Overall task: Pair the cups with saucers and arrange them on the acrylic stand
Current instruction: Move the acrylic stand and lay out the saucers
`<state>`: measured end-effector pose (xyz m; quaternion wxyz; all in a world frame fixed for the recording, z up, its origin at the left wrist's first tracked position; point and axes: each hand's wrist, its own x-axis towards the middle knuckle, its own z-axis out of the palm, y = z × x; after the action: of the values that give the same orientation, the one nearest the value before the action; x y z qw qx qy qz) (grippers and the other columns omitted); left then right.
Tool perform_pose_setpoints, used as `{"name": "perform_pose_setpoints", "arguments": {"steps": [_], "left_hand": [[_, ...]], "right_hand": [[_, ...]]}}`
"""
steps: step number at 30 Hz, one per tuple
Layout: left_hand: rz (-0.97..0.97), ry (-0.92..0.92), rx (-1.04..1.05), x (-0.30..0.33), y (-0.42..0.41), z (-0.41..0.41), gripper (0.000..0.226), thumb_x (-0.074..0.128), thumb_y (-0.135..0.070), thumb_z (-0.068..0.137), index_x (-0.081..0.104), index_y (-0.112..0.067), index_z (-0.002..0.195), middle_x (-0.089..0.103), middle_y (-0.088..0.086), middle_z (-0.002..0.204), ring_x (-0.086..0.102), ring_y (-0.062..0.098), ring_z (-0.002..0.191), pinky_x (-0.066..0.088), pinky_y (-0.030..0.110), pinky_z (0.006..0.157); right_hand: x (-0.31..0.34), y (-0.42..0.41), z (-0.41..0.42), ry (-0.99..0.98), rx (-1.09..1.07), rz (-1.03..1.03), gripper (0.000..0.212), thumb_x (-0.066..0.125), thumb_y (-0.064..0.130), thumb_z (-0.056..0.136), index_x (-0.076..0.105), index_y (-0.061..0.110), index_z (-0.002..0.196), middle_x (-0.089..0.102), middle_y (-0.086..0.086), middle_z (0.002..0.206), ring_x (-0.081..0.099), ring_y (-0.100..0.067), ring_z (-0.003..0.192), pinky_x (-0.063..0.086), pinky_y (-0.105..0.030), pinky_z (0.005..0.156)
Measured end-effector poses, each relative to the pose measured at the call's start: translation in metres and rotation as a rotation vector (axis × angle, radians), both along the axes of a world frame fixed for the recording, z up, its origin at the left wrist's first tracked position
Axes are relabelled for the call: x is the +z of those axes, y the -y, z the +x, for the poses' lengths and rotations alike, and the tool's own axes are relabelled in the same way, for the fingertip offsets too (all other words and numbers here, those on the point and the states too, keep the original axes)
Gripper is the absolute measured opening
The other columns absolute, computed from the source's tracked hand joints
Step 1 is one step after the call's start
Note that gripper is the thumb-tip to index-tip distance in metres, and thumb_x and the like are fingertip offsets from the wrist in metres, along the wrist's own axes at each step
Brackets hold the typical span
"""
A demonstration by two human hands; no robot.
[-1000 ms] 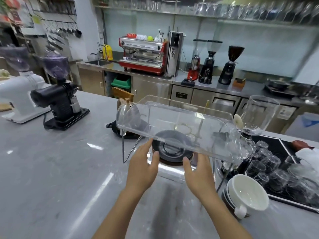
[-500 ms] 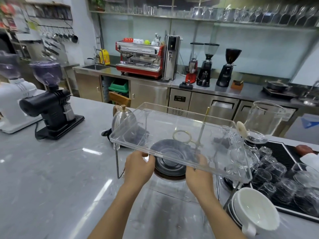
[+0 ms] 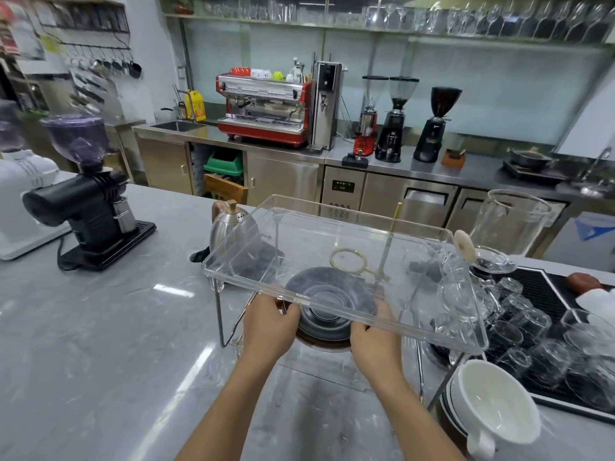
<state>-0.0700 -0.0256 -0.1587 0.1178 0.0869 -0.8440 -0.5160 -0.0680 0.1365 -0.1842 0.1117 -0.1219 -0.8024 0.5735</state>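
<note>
A clear acrylic stand (image 3: 429, 331) with metal legs stands on the grey counter in front of me. Under its top shelf sits a stack of black saucers (image 3: 327, 302), seen through the acrylic. My left hand (image 3: 269, 324) grips the stack's left edge and my right hand (image 3: 376, 334) grips its right edge, both reaching in beneath the shelf. At the lower right a white cup (image 3: 496, 407) rests on its own stack of saucers (image 3: 447, 407), beside the stand's right leg.
A steel kettle (image 3: 229, 224) stands just behind the stand's left end. Left of it are a black grinder (image 3: 86, 207) and a white grinder (image 3: 20, 201). Several upturned glasses (image 3: 532, 331) fill a black drain mat (image 3: 539, 281) at right, behind a tall glass siphon vessel (image 3: 509, 221).
A second ago both hands were open in front of the black saucers. They have since reached under the shelf and closed on the stack's two sides.
</note>
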Motion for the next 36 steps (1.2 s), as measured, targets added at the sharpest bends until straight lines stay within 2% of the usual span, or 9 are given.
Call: {"name": "perform_pose_setpoints", "arguments": {"steps": [6,9,13,15,19,22,24,31,36], "left_hand": [[0.000,0.012,0.076,-0.007,-0.001,0.002,0.017,0.067,-0.018,0.083,0.069,-0.008,0.071,0.068,0.002,0.061,0.063,0.023,0.063,0.044,0.032,0.056],[0.019,-0.018,0.095,-0.001,0.000,0.010,0.017,0.067,-0.014,0.083,0.066,-0.007,0.067,0.062,-0.002,0.057,0.055,0.016,0.056,0.036,0.025,0.051],[0.057,-0.063,0.083,0.006,0.002,0.023,0.019,0.067,-0.007,0.084,0.073,-0.025,0.085,0.072,-0.010,0.070,0.068,0.008,0.065,0.053,0.024,0.057],[0.078,-0.094,0.075,0.007,0.002,0.031,0.033,0.066,-0.006,0.084,0.075,-0.034,0.098,0.075,-0.012,0.074,0.071,0.013,0.065,0.061,0.031,0.062],[0.154,-0.143,0.086,0.011,0.002,0.057,0.038,0.065,-0.003,0.084,0.074,-0.036,0.100,0.077,-0.014,0.078,0.072,0.010,0.068,0.063,0.026,0.066],[0.188,-0.130,0.135,0.011,0.003,0.079,0.033,0.068,-0.005,0.083,0.075,-0.033,0.100,0.077,-0.011,0.077,0.072,0.012,0.066,0.062,0.027,0.067],[0.227,-0.139,0.144,0.012,0.003,0.092,0.034,0.069,-0.004,0.083,0.075,-0.033,0.099,0.078,-0.012,0.078,0.071,0.010,0.063,0.060,0.020,0.063],[0.278,-0.154,0.143,0.019,0.008,0.139,0.055,0.070,0.001,0.084,0.064,-0.053,0.080,0.072,-0.033,0.070,0.074,0.016,0.073,0.061,0.027,0.069],[0.304,-0.118,0.172,0.009,0.015,0.167,0.035,0.072,0.000,0.083,0.078,-0.026,0.106,0.079,-0.016,0.079,0.076,0.011,0.065,0.062,0.026,0.064]], "right_hand": [[0.005,0.004,0.010,-0.012,-0.001,0.042,0.046,0.051,0.017,0.097,0.045,0.025,0.142,0.054,0.002,0.066,0.045,-0.010,0.048,0.037,-0.025,0.045],[0.011,0.007,0.016,-0.024,-0.001,0.056,0.045,0.051,0.014,0.097,0.047,0.024,0.141,0.060,0.001,0.070,0.046,-0.009,0.048,0.039,-0.024,0.044],[0.023,0.011,0.029,-0.069,-0.002,0.096,0.045,0.051,0.009,0.096,0.051,0.026,0.137,0.064,0.005,0.087,0.057,-0.008,0.062,0.048,-0.022,0.057],[0.027,0.012,0.037,-0.090,0.005,0.112,0.044,0.050,0.007,0.095,0.052,0.029,0.132,0.062,0.004,0.085,0.056,-0.011,0.064,0.047,-0.023,0.057],[0.035,0.012,0.057,-0.081,-0.002,0.177,0.050,0.049,0.008,0.093,0.046,0.033,0.136,0.057,0.001,0.095,0.052,-0.010,0.066,0.039,-0.019,0.056],[0.039,0.013,0.075,-0.104,0.010,0.250,0.055,0.053,0.010,0.093,0.043,0.023,0.145,0.057,0.002,0.134,0.062,-0.015,0.104,0.046,-0.018,0.085],[0.041,0.013,0.086,-0.112,0.020,0.248,0.056,0.054,0.010,0.092,0.044,0.024,0.145,0.053,0.007,0.144,0.055,-0.016,0.122,0.040,-0.023,0.098],[0.039,0.019,0.126,-0.126,0.031,0.195,0.039,0.056,0.008,0.088,0.057,0.026,0.123,0.063,0.008,0.111,0.059,-0.013,0.101,0.046,-0.028,0.088],[0.032,0.022,0.156,-0.120,0.054,0.156,0.039,0.056,0.005,0.086,0.059,0.031,0.114,0.065,0.010,0.108,0.060,-0.011,0.100,0.047,-0.028,0.088]]}}
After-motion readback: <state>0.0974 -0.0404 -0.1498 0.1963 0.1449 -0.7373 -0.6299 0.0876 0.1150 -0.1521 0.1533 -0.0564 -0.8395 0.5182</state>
